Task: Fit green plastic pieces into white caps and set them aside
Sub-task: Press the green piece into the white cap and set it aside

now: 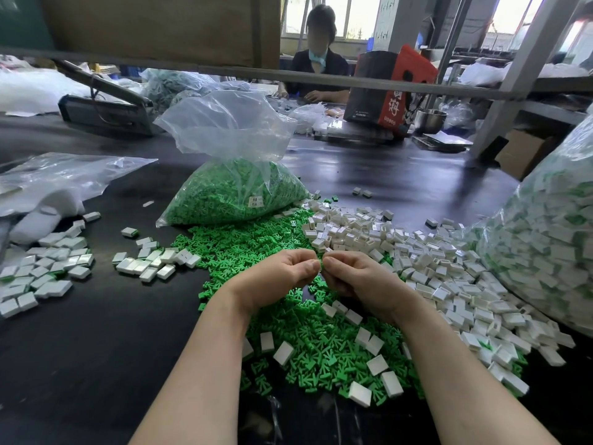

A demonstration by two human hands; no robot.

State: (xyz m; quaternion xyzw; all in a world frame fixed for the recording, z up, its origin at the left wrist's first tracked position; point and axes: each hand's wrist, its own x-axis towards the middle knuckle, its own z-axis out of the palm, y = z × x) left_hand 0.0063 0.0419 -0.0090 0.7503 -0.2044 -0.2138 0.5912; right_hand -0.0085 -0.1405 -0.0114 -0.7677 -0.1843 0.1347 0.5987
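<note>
A dark, slightly glossy worktable (96, 332) fills a workshop with windows at twelve o'clock and grey metal shelving posts at about one to two o'clock. Across the table another person (316, 59) sits working beside a red and black carton (390, 88) and a steel bowl (430, 118).

On the near surface a loose heap of green plastic pieces (305, 332) spreads from the centre toward six o'clock, fed by an open clear bag of green pieces (237, 194) at eleven o'clock. A pile of empty white caps (401, 252) lies from one to three o'clock, with a large bulging bag of finished caps (545, 245) at three. Assembled caps set aside (48, 277) cluster at nine o'clock, and a second small group (154, 261) sits nearer the centre.

The left hand (282, 274) and right hand (356, 277) meet just above the green heap, both with fingers curled and fingertips pinched together at one spot. A sliver of green shows between them; whatever cap is there is hidden by the fingers, so I cannot tell which hand has which part.

This looks like the fitting step itself — one piece being pressed into a cap. Next, the joined part likely needs a firm seating squeeze, then a carry to the nine o'clock cluster — and a fresh cap and green piece picked up.
</note>
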